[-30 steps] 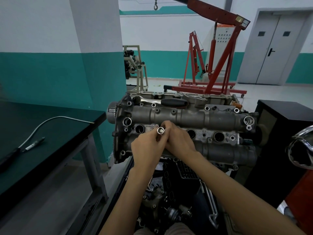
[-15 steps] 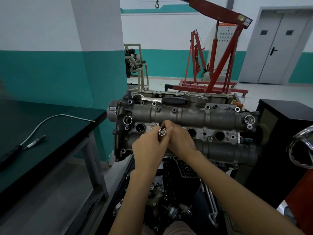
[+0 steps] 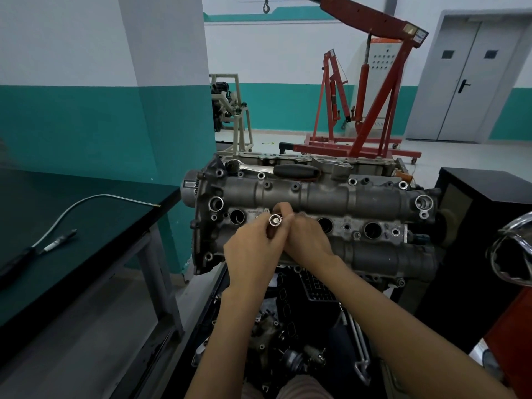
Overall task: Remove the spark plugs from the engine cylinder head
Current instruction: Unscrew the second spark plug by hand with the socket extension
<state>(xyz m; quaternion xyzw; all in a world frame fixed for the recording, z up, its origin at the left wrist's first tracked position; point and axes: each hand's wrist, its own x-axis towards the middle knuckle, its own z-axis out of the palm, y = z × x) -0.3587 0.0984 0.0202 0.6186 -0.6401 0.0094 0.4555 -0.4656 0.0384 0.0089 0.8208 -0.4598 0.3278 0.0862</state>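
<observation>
Landmark: the grey engine cylinder head [image 3: 331, 197], set on its side across the middle of the view with its row of round plug wells facing the person.
Left hand: the left hand [image 3: 253, 251] is in front of the head's lower left part, fingers curled round a silver socket [image 3: 275, 220] whose hollow open end points back at the camera.
Right hand: the right hand [image 3: 306, 243] is pressed against the left one, just right of the socket; its fingertips are bent in and pinch the same tool from above and from the side.
Socket: held over the second well from the head's left end, so that well is covered; whether its far end sits in the well cannot be told.
Spark plugs: none can be made out; three open wells [image 3: 237, 216] look dark inside.
Ratchet: a ratchet with a black handle [image 3: 295, 170] lies along the head's upper edge.
Table: a dark workbench [image 3: 95, 226] stands left of the head, with a bent flexible tool [image 3: 62, 218] on it.
Hoist: a red engine crane [image 3: 371, 110] stands well behind the head.
Cabinet: a black cabinet [image 3: 483, 226] is right of the head.
</observation>
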